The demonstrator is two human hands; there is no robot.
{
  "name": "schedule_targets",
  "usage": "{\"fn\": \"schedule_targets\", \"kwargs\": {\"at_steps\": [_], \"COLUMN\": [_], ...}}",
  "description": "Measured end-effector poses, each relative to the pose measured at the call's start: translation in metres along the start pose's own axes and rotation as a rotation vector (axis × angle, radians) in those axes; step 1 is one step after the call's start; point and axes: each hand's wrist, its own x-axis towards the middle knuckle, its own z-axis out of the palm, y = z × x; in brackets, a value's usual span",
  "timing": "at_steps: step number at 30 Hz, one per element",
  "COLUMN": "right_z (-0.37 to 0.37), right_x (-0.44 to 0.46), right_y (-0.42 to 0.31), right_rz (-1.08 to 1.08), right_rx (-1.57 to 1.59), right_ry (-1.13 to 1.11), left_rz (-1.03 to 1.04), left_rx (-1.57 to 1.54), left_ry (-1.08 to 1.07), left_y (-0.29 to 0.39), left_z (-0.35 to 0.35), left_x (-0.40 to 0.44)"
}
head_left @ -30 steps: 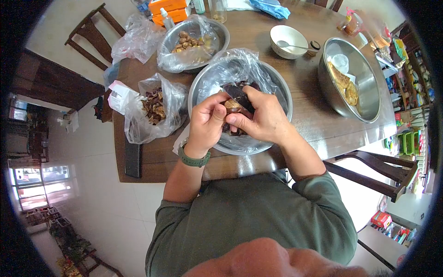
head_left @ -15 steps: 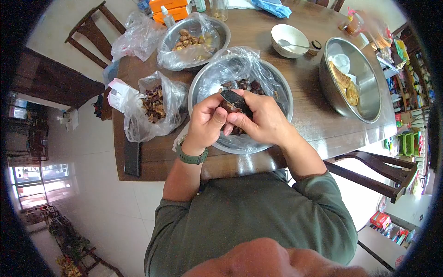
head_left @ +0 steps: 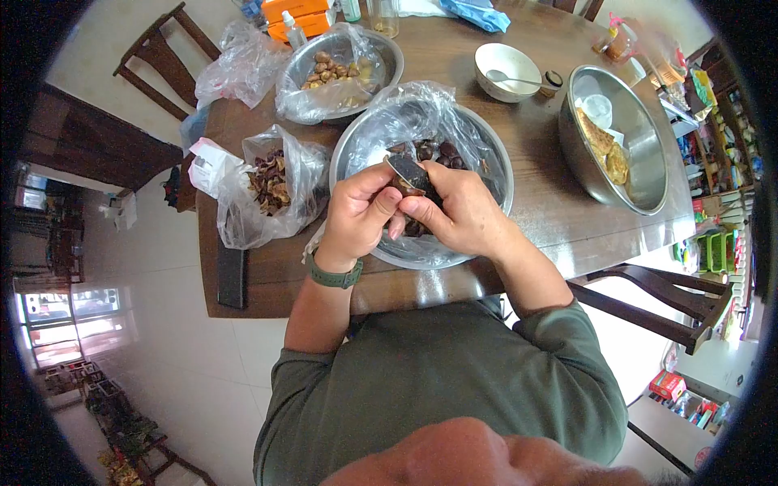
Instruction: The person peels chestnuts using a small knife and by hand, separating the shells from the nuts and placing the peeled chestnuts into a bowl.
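Observation:
Both hands meet over a metal basin (head_left: pixel 506 180) lined with clear plastic, where dark brown chestnuts (head_left: pixel 447 154) lie. My left hand (head_left: pixel 356 212) is closed, its thumb and fingers pinching a brown chestnut (head_left: pixel 413 192). My right hand (head_left: pixel 466 209) is wrapped round a small knife (head_left: pixel 405 170) with a wide black blade and a pale edge; its handle is hidden by the fingers. The blade lies against the chestnut, and the right thumb presses on the nut from below. How deep the edge sits in the shell cannot be made out.
Left of the basin, a plastic bag (head_left: pixel 304 206) holds shell pieces (head_left: pixel 267 182); a phone (head_left: pixel 232 278) lies below it. Behind, another basin (head_left: pixel 395 69) holds peeled chestnuts (head_left: pixel 331 71). Farther right are a bowl with a spoon (head_left: pixel 496 55) and a big metal bowl (head_left: pixel 583 174).
Hardly anything differs. Both hands keep their hold on the chestnut and knife, with only a very slight shift of the fingers and blade.

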Motion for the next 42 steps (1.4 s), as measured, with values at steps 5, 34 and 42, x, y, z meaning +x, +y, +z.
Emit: {"fn": "schedule_targets", "kwargs": {"at_steps": [5,34,42], "right_z": [0.000,-0.005,-0.008], "right_x": [0.001,0.002,0.002], "right_y": [-0.003,0.012,0.015], "right_rz": [0.021,0.065,0.057], "right_rx": [0.041,0.393,0.354], "right_ry": [-0.008,0.124,0.029], "left_rz": [0.028,-0.068,0.013], "left_rx": [0.031,-0.237,-0.085], "left_ry": [0.022,0.032,0.086], "left_y": [-0.002,-0.001,-0.006], "left_z": [-0.001,0.010,0.008], "left_x": [0.000,0.002,0.003]}}
